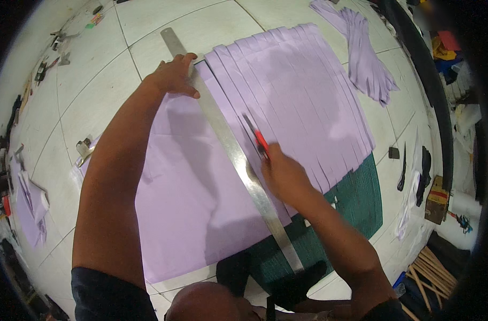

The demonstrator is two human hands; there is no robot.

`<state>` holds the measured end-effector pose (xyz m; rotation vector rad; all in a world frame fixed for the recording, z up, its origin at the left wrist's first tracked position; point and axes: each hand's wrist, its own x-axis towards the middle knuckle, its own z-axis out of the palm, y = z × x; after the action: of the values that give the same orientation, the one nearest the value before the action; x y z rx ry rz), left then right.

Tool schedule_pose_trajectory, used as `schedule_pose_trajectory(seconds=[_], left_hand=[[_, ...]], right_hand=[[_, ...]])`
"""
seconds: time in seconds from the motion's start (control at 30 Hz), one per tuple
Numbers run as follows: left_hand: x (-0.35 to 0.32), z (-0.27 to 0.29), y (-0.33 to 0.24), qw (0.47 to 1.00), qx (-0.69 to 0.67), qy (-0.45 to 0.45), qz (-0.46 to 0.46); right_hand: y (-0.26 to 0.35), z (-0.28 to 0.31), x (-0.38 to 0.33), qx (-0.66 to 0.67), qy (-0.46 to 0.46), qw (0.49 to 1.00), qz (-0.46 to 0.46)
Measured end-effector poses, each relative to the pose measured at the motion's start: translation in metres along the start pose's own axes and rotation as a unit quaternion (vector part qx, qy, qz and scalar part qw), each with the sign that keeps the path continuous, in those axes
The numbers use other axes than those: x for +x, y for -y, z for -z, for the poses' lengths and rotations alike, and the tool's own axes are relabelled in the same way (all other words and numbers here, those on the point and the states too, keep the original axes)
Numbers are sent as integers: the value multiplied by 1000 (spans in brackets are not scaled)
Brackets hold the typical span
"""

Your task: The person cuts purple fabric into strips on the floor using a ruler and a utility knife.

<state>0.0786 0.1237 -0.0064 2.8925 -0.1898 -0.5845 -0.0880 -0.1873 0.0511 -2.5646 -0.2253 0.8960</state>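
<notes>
A long metal ruler (238, 159) lies slantwise across a lavender cloth sheet (174, 166). My left hand (174, 76) grips it near its far end, fingertips and thumb spread across its width. In my right hand (286, 174) is a red utility knife (261, 139), its blade pointing away from me. The blade tip is over the cloth, right of the ruler; whether it touches cannot be told. Parallel strips of lavender cloth (302, 101) lie side by side to the right. Beneath the cloth, a dark green cutting mat (361, 187) shows at the near right.
A bundle of lavender strips (366, 59) lies on the tiled floor (89, 59) at the far right. Black scissors (402, 171) lie farther right, near a small box (437, 200) and several wooden sticks (433, 273). Folded lavender cloth (31, 206) is at the left.
</notes>
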Motion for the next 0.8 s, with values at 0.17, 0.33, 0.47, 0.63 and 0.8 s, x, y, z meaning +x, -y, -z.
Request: schedule_pose_trajectory(seconds=[0.17, 0.33, 0.47, 0.63, 0.8], left_hand=[[-3, -1, 1, 1000, -1, -8, 7], [-4, -2, 0, 1000, -2, -8, 16], [-4, 2, -2, 1000, 4, -1, -5], [-1, 8, -5, 998, 55, 41, -6], [2, 7, -10, 994, 100, 44, -9]], right_hand=[[68, -7, 116, 32, -85, 994, 59], [107, 2, 150, 36, -80, 993, 74], [110, 0, 159, 26, -91, 991, 92], [111, -1, 163, 16, -83, 992, 97], [111, 5, 170, 8, -94, 991, 91]])
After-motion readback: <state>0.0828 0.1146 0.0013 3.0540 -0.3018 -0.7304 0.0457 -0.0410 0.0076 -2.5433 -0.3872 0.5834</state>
